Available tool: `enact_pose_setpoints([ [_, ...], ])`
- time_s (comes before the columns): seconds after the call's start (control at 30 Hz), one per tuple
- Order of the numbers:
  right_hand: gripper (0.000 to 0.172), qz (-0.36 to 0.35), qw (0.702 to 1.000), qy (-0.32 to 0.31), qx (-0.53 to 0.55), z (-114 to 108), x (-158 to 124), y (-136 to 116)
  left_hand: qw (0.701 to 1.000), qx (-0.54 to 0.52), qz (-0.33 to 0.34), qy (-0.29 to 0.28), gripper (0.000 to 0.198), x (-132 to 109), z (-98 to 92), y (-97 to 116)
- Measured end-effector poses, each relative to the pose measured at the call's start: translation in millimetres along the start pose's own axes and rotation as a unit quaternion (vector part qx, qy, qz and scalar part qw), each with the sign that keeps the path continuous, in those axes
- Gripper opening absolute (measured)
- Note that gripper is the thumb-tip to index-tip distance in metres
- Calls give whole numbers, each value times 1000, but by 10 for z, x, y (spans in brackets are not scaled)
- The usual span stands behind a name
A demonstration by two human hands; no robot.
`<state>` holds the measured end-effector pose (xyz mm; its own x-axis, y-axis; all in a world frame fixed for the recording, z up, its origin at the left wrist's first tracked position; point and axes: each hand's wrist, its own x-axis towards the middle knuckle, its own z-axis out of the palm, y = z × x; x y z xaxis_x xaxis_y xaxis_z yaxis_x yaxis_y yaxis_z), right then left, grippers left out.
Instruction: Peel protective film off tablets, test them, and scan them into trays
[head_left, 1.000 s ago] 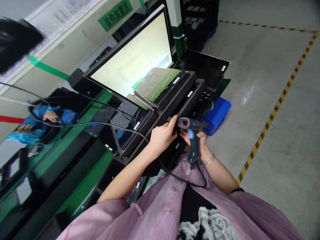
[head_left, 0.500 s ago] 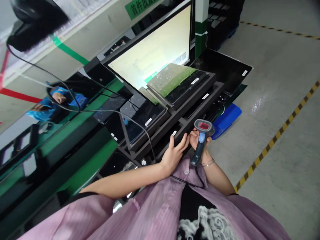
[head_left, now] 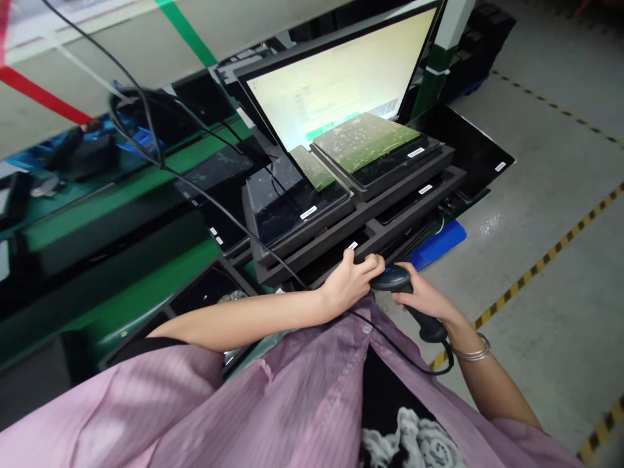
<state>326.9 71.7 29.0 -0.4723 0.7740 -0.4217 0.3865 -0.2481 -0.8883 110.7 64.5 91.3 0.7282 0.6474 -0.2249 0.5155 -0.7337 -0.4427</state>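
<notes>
My right hand (head_left: 426,294) is wrapped around the handle of a dark barcode scanner (head_left: 392,279), whose head points left at the stack. My left hand (head_left: 348,283) rests at the near edge of the lower black foam tray (head_left: 316,260); its fingers are bent, the thumb is apart, and nothing shows in its grip. The left fingertips are close beside the scanner's head; whether they touch it cannot be seen. On the stacked trays lie dark flat panels, a left one (head_left: 280,211) and a right one (head_left: 370,146), each with a small white label.
A lit monitor (head_left: 346,78) stands behind the stack. The scanner's cable (head_left: 214,201) runs across the left side and over my lap. A blue bin (head_left: 441,244) sits to the right, beside a floor with yellow-black tape (head_left: 531,278). Another dark panel (head_left: 468,143) juts out at right.
My right hand has moved right and turned the scanner from facing me to facing the trays. My left fingers have bent more. The view has shifted, and the worker's hands at left have mostly gone from sight.
</notes>
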Motion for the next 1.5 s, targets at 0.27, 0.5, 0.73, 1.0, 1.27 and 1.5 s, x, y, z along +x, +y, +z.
enact_pose_setpoints([
  [0.27, 59, 7, 994, -23, -109, 79, 153, -189, 1000, -12, 10, -10, 29, 5, -21, -38],
  [0.5, 59, -34, 990, -17, -137, 65, 170, -87, 1000, -1, 16, -14, 29, -4, -23, -31],
  [0.73, 70, -57, 978, 62, -190, -842, 175, -77, 1000, 5, 13, -9, 29, -14, -31, -56],
  [1.0, 72, -9, 958, 86, -275, -1540, 502, -118, 999, 5, 27, -47, 28, 96, -49, -21],
  [1.27, 69, -41, 951, 45, -302, -1521, 644, -106, 999, -2, 27, -41, 24, 97, -36, -25],
  [1.5, 70, -52, 951, 41, -301, -1519, 605, -170, 997, 2, 34, -63, 28, 99, -59, -38],
])
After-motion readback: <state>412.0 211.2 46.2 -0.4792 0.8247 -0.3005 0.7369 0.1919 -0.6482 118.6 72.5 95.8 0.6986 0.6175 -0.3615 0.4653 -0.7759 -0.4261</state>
